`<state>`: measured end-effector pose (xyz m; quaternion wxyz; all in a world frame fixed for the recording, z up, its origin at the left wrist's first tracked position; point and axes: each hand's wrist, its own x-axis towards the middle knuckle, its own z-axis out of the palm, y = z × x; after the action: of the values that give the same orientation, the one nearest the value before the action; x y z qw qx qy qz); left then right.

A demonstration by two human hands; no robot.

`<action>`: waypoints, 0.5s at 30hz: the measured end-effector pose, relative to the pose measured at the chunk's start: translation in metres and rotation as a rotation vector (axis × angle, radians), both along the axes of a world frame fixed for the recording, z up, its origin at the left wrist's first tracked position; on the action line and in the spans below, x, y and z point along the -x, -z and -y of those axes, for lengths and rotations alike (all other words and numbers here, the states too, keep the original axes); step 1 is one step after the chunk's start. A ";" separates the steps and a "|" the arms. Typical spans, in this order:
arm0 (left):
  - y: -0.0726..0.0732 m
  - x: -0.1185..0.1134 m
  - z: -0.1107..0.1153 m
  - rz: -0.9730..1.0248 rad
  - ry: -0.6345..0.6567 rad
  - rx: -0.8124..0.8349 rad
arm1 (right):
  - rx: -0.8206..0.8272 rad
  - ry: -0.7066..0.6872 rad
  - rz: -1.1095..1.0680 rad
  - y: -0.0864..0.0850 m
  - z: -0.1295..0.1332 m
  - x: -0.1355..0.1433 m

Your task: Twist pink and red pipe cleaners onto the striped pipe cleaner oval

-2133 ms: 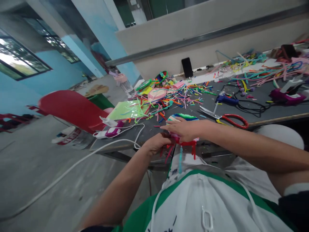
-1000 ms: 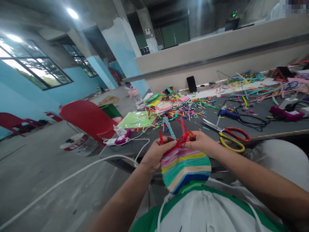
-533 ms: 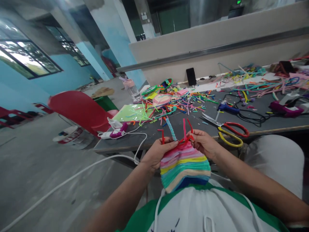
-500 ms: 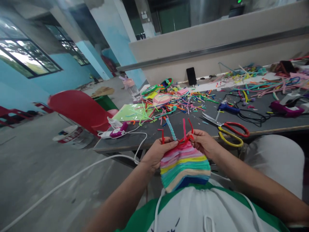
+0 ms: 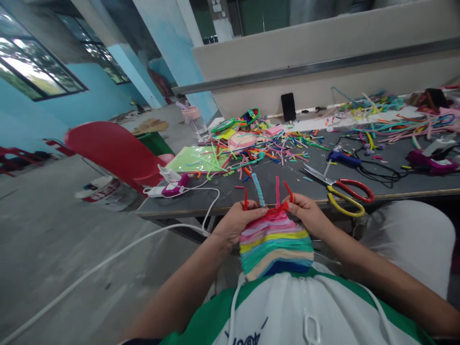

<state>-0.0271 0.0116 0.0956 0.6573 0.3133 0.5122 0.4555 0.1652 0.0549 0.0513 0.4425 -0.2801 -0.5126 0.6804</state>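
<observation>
A striped piece made of pipe cleaners [image 5: 276,244], in pink, yellow, teal, beige and blue rows, hangs in front of my chest. My left hand [image 5: 237,223] is closed on its upper left edge, thumb on top. At the upper right corner my right hand [image 5: 306,213] pinches a red pipe cleaner [image 5: 276,210] that runs along the top row. Upright ends stick up from this edge: a twisted light-blue stem [image 5: 258,189], a pink stem [image 5: 278,190] and red tips on both sides. The fingers behind the piece are partly hidden.
On the grey table [image 5: 230,199] lie open scissors [image 5: 338,189], a blue glue gun [image 5: 344,158], many cut pipe cleaner bits, a green plastic packet [image 5: 194,159] and a purple-white power strip [image 5: 168,188]. A phone [image 5: 288,107] leans at the back. A red chair [image 5: 108,148] stands left.
The view has shifted slightly. My right fingers have moved a little along the red pipe cleaner at the top right, and its upright end leans differently. My left hand keeps its grip.
</observation>
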 end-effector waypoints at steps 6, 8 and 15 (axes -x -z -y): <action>0.000 0.000 -0.001 -0.002 0.007 -0.011 | 0.135 -0.040 -0.118 0.004 0.000 0.004; 0.000 0.000 -0.002 -0.005 0.011 -0.011 | 0.217 -0.060 -0.140 0.004 0.001 0.007; -0.002 -0.001 -0.002 0.023 0.031 0.002 | 0.431 -0.196 -0.253 0.008 -0.004 0.009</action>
<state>-0.0266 0.0131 0.0971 0.6705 0.3152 0.5001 0.4483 0.1560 0.0585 0.0432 0.3652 -0.2298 -0.3211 0.8430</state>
